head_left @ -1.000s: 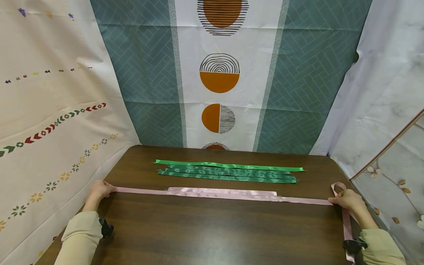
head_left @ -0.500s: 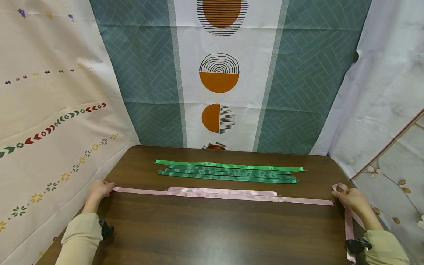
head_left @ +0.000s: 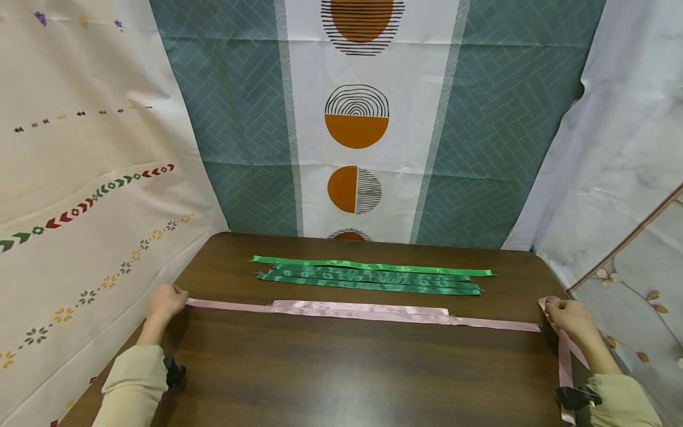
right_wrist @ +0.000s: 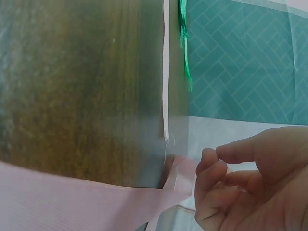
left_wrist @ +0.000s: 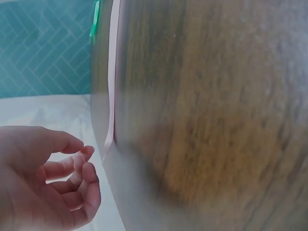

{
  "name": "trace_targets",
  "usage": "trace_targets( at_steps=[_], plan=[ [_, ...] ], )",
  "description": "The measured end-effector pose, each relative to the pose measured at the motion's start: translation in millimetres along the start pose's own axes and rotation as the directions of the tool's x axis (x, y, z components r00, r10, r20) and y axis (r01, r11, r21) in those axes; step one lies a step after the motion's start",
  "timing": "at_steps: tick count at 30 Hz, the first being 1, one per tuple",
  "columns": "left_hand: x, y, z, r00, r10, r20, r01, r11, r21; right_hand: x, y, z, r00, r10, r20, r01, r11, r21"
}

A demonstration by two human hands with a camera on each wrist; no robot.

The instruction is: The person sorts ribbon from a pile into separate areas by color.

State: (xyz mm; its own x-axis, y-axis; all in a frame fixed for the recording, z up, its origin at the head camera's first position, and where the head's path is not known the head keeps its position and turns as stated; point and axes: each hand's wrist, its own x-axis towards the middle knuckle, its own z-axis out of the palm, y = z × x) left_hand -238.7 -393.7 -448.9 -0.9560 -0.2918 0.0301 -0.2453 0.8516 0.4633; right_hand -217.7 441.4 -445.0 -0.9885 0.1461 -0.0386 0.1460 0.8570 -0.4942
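A long pink satin ribbon (head_left: 347,315) lies across the dark wooden table, with a shorter pink strip (head_left: 363,307) along its far edge. My left hand (left_wrist: 53,178) is by the long ribbon's left end, its fingers loosely curled, apart from the ribbon and holding nothing. Beyond its right end, my right hand (head_left: 573,320) brings thumb and fingertips together at another loose pink ribbon (right_wrist: 180,166), which it seems to pinch. That loose ribbon makes a loop near the table's right side and trails toward the wrist; its contact with the fingers is partly hidden.
Several green ribbon strips (head_left: 368,277) lie parallel behind the pink ones, the brightest (head_left: 320,263) farthest back. Fabric hangings stand along the back, left and right sides of the table (head_left: 320,379). A black camera (head_left: 573,397) is on the right wrist.
My right hand has let go of the long ribbon's right end and shifted right and slightly up, the loose ribbon shifting with it. My left hand has come off the left end, lifting slightly.
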Motion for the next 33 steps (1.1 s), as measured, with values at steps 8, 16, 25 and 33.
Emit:
trace_targets(
  at_steps=[8, 16, 25, 33],
  plan=[
    [-0.2, 15.4, 4.3, 0.995, 0.104, -0.011, -0.104, 0.994, -0.022, -2.5, 2.6, 2.8, 0.993, -0.006, -0.118, 0.008, 1.000, 0.021],
    [1.4, 25.4, 8.8, 0.989, 0.147, 0.002, -0.146, 0.988, -0.048, -4.4, 1.5, -0.3, 0.981, 0.003, -0.195, 0.005, 0.999, 0.037],
    [-1.6, 54.8, 7.9, 0.970, 0.245, -0.001, -0.244, 0.967, -0.078, -4.5, 1.0, -2.8, 0.973, 0.068, -0.219, -0.065, 0.998, 0.018],
    [-7.9, 76.7, 16.1, 0.961, 0.275, -0.004, -0.274, 0.955, -0.112, -5.1, 2.0, 0.0, 0.959, 0.056, -0.277, -0.049, 0.998, 0.031]
  ],
)
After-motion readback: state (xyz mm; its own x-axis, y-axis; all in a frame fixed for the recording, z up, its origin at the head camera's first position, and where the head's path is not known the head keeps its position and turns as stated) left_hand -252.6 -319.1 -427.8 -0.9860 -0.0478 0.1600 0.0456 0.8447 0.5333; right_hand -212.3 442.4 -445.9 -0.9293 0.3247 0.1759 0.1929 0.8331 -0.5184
